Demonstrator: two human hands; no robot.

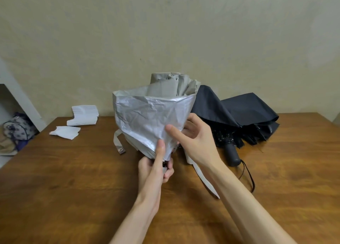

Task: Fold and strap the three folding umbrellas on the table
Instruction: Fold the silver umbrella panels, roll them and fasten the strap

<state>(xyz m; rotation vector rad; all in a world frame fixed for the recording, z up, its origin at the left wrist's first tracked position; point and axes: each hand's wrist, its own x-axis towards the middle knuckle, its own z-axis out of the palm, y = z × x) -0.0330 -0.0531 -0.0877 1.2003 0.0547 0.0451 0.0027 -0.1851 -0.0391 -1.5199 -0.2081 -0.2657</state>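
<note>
The table [73, 179] carries the silver umbrella [147, 115] at its middle, held upright with the canopy loose. Black umbrellas [248, 113] lie unstrapped just right of it. The left hand [156, 168] grips its base, thumb up the fabric. The right hand [195, 139] pinches its canopy edge. Its strap [117, 140] hangs on the left, with papers [82, 115] farther left.

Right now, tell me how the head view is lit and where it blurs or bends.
Head view: soft, even light, faint shadows on the table; head view: mild sheen on the silver umbrella, no harsh glare; head view: the black umbrella loses fold detail, little blur, corners stretch from the wide angle.
</note>
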